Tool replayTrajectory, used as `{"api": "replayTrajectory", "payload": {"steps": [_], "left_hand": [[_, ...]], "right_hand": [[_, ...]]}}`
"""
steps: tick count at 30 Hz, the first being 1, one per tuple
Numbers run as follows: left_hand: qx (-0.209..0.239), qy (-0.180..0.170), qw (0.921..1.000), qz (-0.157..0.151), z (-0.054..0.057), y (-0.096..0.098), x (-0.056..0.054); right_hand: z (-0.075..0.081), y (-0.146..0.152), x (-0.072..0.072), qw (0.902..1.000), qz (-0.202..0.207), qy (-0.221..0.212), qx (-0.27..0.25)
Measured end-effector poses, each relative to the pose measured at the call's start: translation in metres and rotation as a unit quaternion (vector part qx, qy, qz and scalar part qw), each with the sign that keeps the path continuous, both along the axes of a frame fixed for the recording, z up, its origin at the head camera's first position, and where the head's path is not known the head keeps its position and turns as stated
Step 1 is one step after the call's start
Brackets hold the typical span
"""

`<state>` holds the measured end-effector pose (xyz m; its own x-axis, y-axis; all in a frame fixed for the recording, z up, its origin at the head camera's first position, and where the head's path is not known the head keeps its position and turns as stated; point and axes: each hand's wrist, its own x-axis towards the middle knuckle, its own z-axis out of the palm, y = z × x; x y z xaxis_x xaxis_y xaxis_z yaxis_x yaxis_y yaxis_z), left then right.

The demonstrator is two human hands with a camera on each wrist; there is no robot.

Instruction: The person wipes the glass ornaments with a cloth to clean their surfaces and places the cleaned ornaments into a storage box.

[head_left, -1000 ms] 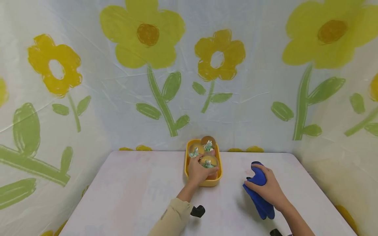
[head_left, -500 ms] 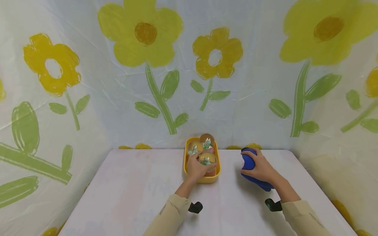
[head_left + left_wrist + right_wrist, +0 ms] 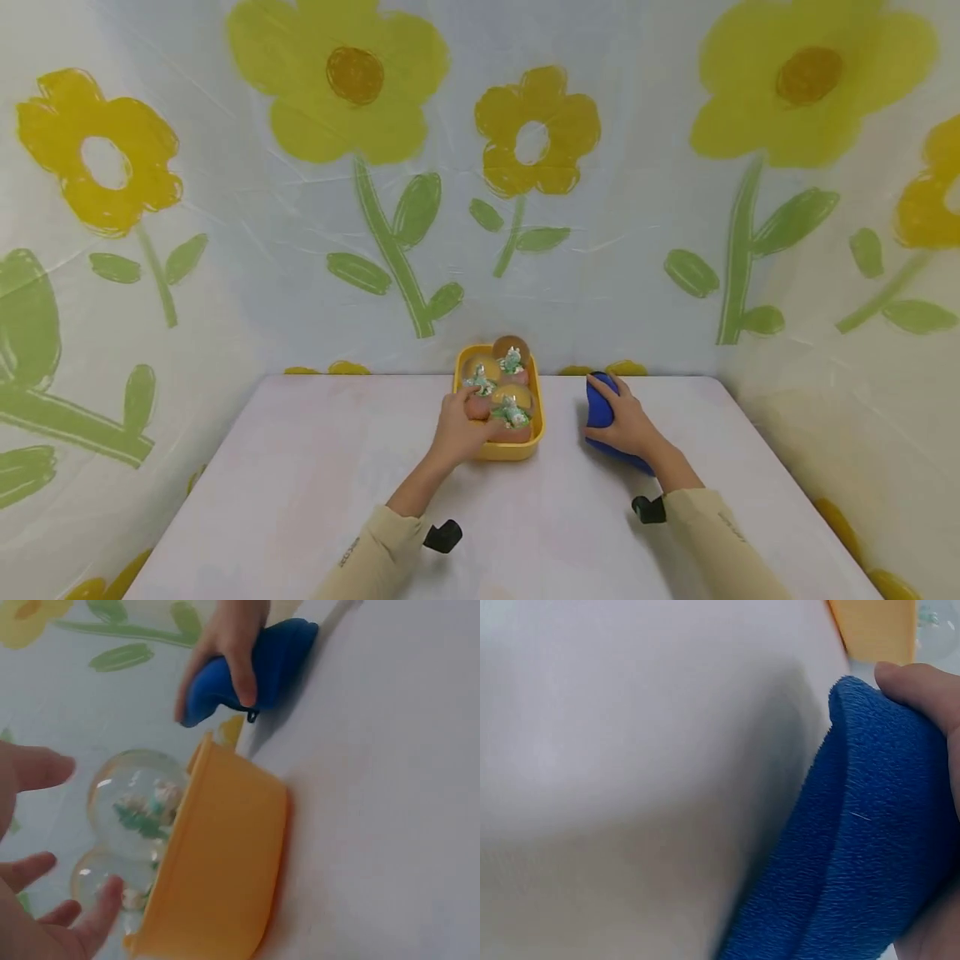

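In the head view, my left hand (image 3: 459, 429) is at the near-left side of a yellow container (image 3: 501, 452). The container holds several round balls with clear tops, pinkish lower parts and small green-and-white figures inside; the nearest ball (image 3: 513, 402) is beside my fingers. In the left wrist view those fingers (image 3: 101, 915) are spread, with a gap to the farther clear ball (image 3: 139, 802). To the right of the container, my right hand (image 3: 628, 427) grips a folded blue towel (image 3: 600, 408) near the table's back edge. The right wrist view shows its fluffy pile, with the thumb (image 3: 911, 682) along its top.
The pale table (image 3: 337, 500) ends at a flower-printed curtain (image 3: 615, 283) that rises behind it and on both sides. Black wrist-worn pieces (image 3: 442, 536) stick out by the sleeves. A small dark loop (image 3: 252, 716) hangs from the towel.
My right hand has carried the blue towel back and left, toward the table's far edge. My left hand has let go of the near ball and drawn slightly left. The head view has shifted a little.
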<state>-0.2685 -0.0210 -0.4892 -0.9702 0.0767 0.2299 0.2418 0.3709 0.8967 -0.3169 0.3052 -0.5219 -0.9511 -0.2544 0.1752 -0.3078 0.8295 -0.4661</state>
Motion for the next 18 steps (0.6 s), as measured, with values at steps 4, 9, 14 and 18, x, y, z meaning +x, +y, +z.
{"api": "replayTrajectory", "payload": {"steps": [4,9,14,18], "left_hand": [[-0.003,0.044,0.9985,0.032,0.001,-0.026,0.008],[-0.020,0.035,0.9969,0.067,-0.007,-0.062,0.012],[-0.014,-0.016,0.9980,0.060,-0.019,-0.090,0.018],[-0.014,-0.039,0.9970,0.065,-0.029,-0.107,0.021]], "right_hand": [[-0.009,-0.004,0.002,0.9998,-0.015,-0.006,-0.011],[-0.011,-0.011,0.004,0.9994,0.003,0.033,-0.010],[-0.007,-0.017,0.008,0.9969,-0.037,0.055,0.042],[-0.004,-0.022,0.011,0.9912,-0.095,0.047,0.079]]}}
